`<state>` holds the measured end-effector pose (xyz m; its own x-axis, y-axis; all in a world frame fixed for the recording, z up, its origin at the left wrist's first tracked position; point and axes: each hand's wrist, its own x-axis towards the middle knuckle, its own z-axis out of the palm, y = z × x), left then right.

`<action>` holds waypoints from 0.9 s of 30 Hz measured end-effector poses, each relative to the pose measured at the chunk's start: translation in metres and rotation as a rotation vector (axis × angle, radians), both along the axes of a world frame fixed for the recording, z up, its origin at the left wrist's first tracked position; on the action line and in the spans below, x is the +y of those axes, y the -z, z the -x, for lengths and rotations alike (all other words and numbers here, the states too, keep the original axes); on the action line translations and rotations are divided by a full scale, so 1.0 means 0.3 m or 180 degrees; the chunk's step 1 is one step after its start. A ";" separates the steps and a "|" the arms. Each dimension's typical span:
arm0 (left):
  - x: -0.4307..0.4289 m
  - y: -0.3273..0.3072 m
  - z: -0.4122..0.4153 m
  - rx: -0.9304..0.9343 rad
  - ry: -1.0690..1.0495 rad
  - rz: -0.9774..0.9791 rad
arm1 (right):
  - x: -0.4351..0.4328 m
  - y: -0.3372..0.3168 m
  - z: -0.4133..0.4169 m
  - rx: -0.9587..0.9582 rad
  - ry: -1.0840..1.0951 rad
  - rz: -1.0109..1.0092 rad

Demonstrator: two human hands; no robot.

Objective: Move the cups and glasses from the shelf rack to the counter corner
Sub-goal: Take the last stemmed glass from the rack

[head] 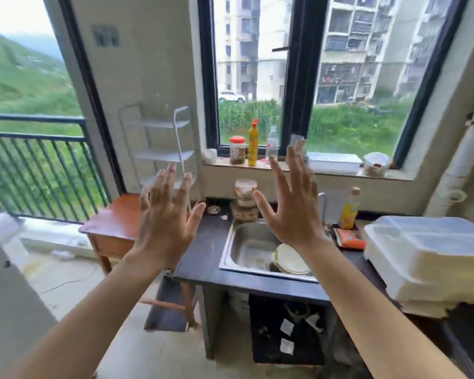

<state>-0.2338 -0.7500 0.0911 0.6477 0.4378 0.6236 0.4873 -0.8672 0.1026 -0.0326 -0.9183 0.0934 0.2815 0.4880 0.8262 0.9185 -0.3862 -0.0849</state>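
Cups and glasses are not showing clearly anywhere; the white shelf rack (164, 143) is standing against the wall above the small wooden side table (112, 222), and its tiers are looking bare through the motion blur. Both hands are hanging raised in front of the camera, backs toward it. The left hand (166, 222) is floating in front of the rack's lower tiers, its grip spread wide and pinching nothing. The right hand (290, 206) is floating above the steel sink (246, 242), its grip likewise spread and holding nothing. The sink is sitting in the dark desk (200, 258), with plates (290, 261) lying inside it. A stack of jars (245, 199) is standing on the desk behind the sink, between the two hands. A yellow bottle (253, 142) is standing on the windowsill (337, 170).
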 end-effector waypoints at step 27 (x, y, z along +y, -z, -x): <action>1.727 -0.132 -0.619 0.0019 -0.0692 0.0172 | 1.824 -0.200 -0.646 0.0851 -0.0832 0.0292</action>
<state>-0.0480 -0.2320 0.1307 0.5379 0.6001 0.5920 0.6630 -0.7349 0.1426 0.1613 -0.3712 0.1534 0.3374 0.6403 0.6901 0.9371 -0.1590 -0.3106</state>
